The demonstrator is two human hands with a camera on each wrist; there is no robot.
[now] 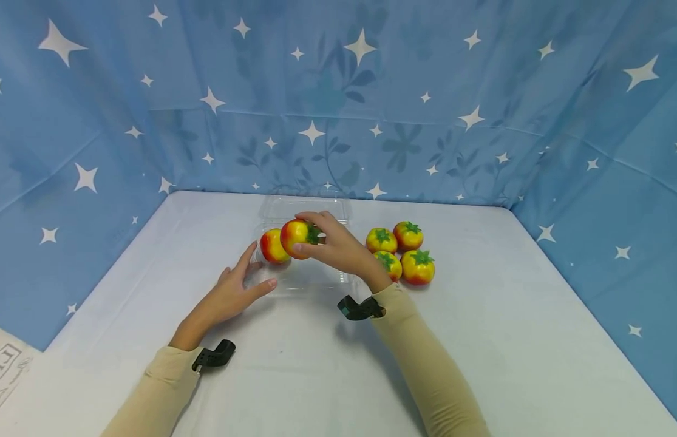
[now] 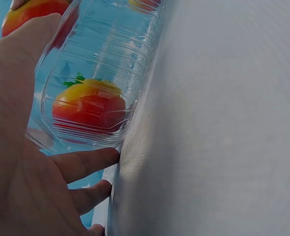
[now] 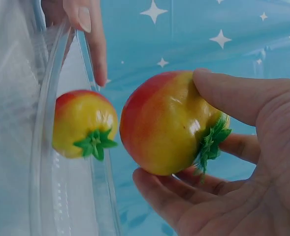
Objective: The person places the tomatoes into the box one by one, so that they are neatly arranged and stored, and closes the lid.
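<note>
My right hand [image 1: 338, 246] grips a red-and-yellow tomato [image 3: 164, 123] with a green leafy top, thumb on one side and fingers on the other. It holds this tomato over the clear plastic container [image 1: 311, 279]. Inside the container, at its left end, sits another tomato [image 2: 88, 105], seen through the clear wall. My left hand [image 1: 237, 294] is at the container's left end, thumb and fingers spread apart. In the left wrist view its thumb lies along the container's rim and its fingertips are close to the bottom corner.
Several more tomatoes [image 1: 418, 267] stand grouped on the white table [image 1: 507, 328], right of the container and beside my right wrist. The container's clear lid [image 1: 305, 207] lies opened back toward the blue star-patterned curtain [image 1: 425, 139], which closes off the table's back and sides.
</note>
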